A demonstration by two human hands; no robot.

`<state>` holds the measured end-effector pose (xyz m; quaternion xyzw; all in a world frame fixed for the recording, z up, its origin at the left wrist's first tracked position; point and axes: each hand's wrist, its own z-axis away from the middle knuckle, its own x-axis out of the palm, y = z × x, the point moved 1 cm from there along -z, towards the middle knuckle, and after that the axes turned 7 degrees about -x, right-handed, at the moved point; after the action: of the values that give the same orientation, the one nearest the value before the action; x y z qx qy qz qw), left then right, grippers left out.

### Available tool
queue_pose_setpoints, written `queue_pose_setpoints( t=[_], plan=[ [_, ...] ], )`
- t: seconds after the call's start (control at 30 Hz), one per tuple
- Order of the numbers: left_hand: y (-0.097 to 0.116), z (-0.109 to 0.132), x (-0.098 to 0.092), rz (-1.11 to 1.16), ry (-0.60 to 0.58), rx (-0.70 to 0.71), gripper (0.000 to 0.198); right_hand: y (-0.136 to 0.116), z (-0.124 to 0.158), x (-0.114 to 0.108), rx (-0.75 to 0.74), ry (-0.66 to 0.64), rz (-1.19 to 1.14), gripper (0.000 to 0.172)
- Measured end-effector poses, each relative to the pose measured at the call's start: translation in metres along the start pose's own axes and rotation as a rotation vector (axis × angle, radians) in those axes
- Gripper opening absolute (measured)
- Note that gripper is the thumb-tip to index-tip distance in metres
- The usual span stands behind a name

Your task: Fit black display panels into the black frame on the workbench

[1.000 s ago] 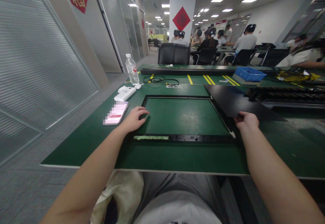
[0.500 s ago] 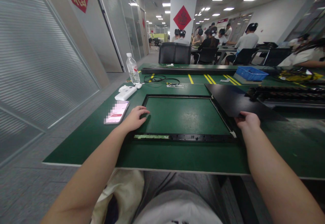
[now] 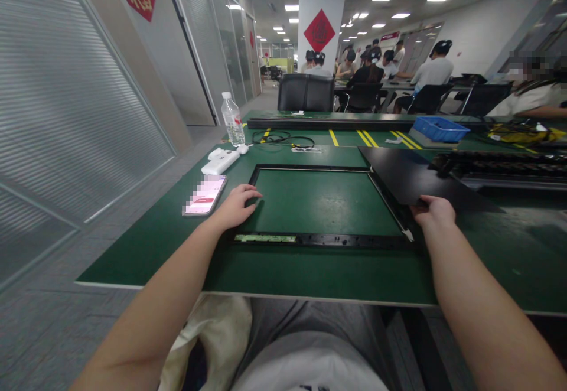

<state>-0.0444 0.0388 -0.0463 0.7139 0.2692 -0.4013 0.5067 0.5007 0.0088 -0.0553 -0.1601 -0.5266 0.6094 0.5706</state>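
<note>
A thin black rectangular frame (image 3: 314,168) lies flat on the green table, its near bar carrying a green strip (image 3: 266,238) on the left. My left hand (image 3: 239,205) is curled over the frame's left bar, hiding part of it. My right hand (image 3: 435,211) pinches the near edge of a flat black panel (image 3: 403,172) just right of the frame. The panel is tilted, and its left edge runs close along the frame's right bar. Small white pieces show at the frame's right corners.
A phone (image 3: 206,196), a white device (image 3: 220,162) and a water bottle (image 3: 233,120) stand at the left. Behind the frame are a black cable (image 3: 277,137) and a long dark bar (image 3: 328,123). A blue bin (image 3: 438,129) and dark strips (image 3: 496,163) are at the right. People sit farther back.
</note>
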Motion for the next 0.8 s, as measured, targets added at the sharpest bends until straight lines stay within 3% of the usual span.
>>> queue_pose_setpoints(
  t=[0.3, 0.8],
  plan=[
    [-0.001, 0.000, -0.001, 0.014, -0.001, 0.004, 0.039, -0.006, 0.022, 0.004, 0.016, 0.068, 0.026, 0.031],
    [-0.001, 0.000, 0.001, 0.007, 0.000, 0.019, 0.039, -0.006, 0.023, 0.004, 0.016, 0.030, 0.024, 0.029]
  ],
)
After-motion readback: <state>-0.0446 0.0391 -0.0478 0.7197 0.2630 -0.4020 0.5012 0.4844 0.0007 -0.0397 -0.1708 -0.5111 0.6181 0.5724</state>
